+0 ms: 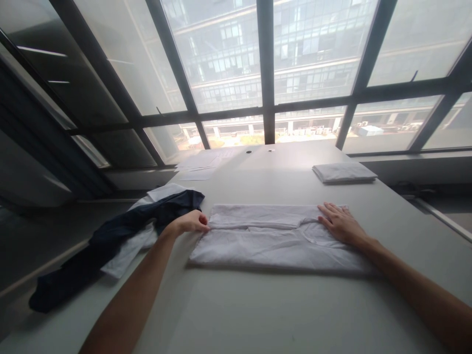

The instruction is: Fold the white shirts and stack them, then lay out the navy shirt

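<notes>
A white garment (269,241) lies partly folded into a long flat rectangle on the grey table (258,314). My left hand (191,221) pinches the garment's left edge with its fingers curled closed. Flat on the cloth's right end rests my right hand (341,223), fingers stretched out and pressing down on it. Both forearms reach in from the bottom of the view.
A dark navy garment (110,241) and another white one (127,250) lie heaped at the table's left edge, hanging over it. A folded white cloth (342,172) sits at the back right. Sheets of paper (206,164) lie at the far end by the large windows (265,69).
</notes>
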### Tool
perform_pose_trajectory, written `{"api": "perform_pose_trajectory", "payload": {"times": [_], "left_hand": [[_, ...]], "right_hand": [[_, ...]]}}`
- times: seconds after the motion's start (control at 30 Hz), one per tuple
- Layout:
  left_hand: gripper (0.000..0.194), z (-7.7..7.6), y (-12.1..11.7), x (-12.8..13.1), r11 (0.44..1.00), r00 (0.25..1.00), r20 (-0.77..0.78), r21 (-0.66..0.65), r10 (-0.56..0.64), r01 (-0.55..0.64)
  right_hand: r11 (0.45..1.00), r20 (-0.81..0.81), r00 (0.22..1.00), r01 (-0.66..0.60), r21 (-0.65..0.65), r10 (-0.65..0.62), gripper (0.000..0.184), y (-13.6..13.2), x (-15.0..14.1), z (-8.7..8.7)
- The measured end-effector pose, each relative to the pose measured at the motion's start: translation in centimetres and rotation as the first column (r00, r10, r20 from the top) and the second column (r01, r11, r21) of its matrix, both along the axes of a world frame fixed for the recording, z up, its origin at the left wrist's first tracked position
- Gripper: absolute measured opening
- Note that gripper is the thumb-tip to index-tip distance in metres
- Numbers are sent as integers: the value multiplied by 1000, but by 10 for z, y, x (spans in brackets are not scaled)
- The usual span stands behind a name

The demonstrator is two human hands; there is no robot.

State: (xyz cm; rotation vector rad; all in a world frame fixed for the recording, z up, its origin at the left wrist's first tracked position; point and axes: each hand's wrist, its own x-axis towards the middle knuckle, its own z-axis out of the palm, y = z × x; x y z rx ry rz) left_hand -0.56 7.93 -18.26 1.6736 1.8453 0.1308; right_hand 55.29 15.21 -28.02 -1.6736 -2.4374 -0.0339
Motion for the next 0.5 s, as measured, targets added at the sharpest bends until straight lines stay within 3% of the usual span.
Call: {"api": "perform_pose_trajectory", "payload": {"times": [0.23,0.4,0.5], "left_hand": [[37,10,-3,-5,1000,1000,4,-27,1,-1],[32,10,-4,4,1000,999,-41,22,2,-1],[28,11,-4,4,1000,999,-44,-16,-20,19]], "right_hand": [[1000,-5,1000,-1,4,1,59,1,1,-2],[1000,-8,1000,-1,-2,1,59,1,1,-2],[1000,-4,1000,2,-6,-2,59,1,1,-1]]}}
